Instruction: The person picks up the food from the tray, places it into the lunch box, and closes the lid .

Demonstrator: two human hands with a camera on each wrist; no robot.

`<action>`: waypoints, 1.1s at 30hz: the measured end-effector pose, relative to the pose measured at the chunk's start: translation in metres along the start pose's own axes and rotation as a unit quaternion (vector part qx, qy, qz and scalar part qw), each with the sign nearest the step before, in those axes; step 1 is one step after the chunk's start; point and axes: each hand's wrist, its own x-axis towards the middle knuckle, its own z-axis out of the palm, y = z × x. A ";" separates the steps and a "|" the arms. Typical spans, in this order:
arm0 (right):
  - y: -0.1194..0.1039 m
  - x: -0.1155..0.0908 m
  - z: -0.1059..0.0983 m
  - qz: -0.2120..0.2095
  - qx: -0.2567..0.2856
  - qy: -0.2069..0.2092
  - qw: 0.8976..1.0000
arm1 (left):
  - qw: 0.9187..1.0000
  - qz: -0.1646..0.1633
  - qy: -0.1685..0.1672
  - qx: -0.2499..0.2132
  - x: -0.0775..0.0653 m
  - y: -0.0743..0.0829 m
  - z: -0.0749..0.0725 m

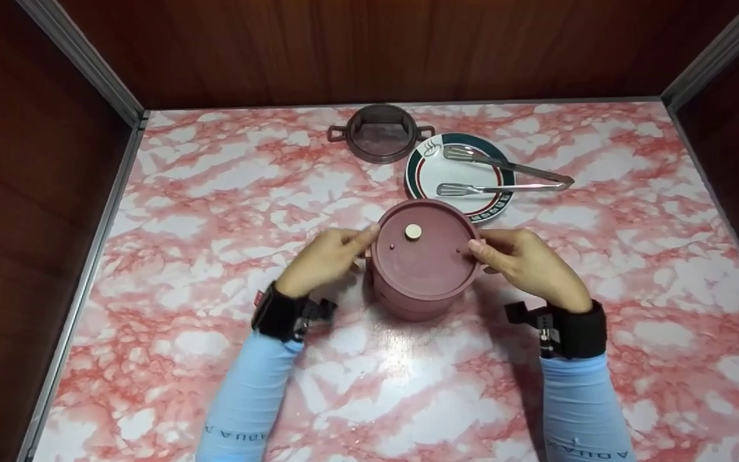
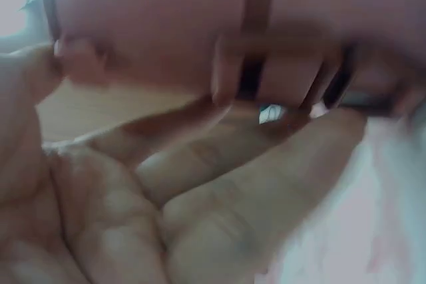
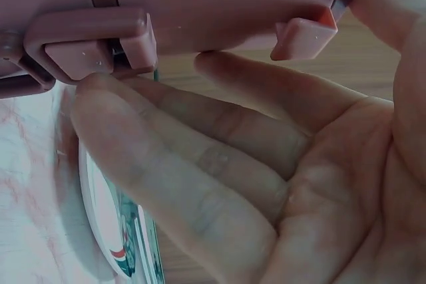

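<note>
A round dusky-pink lidded food container (image 1: 424, 308) stands in the middle of the table between both hands. Its flat lid (image 1: 427, 269) carries a small cream knob (image 1: 413, 232). My left hand (image 1: 326, 260) holds the container's left side, thumb at the lid's rim and fingers along the wall. On the opposite side, my right hand (image 1: 526, 263) holds it with the thumb over the rim. In the right wrist view, fingertips are right at a side clip (image 3: 93, 44), below a small tab (image 3: 305, 34). The left wrist view shows a similar clip (image 2: 273, 74), blurred, with fingers beneath.
Behind the container lies a white plate (image 1: 430, 176) with a dark green and red rim. Metal tongs (image 1: 523, 187) rest across it, their joined end past its right edge. A brown see-through two-handled lid or dish (image 1: 381, 151) sits farther back. Dark wood panels (image 1: 369, 51) enclose the marbled table (image 1: 215, 192).
</note>
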 end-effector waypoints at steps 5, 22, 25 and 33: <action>0.003 -0.005 -0.005 0.001 -0.021 0.068 0.997 | 0.999 0.014 0.018 0.027 0.046 0.010 -0.031; 0.032 0.001 -0.017 -0.015 -0.133 0.269 0.954 | 0.945 0.039 0.083 0.314 0.210 0.008 -0.061; 0.038 0.002 -0.019 -0.007 -0.169 0.280 0.945 | 0.936 0.027 0.078 0.343 0.218 0.004 -0.060; 0.048 -0.003 -0.027 0.018 -0.176 0.281 0.943 | 0.927 0.040 0.101 0.359 0.235 0.001 -0.051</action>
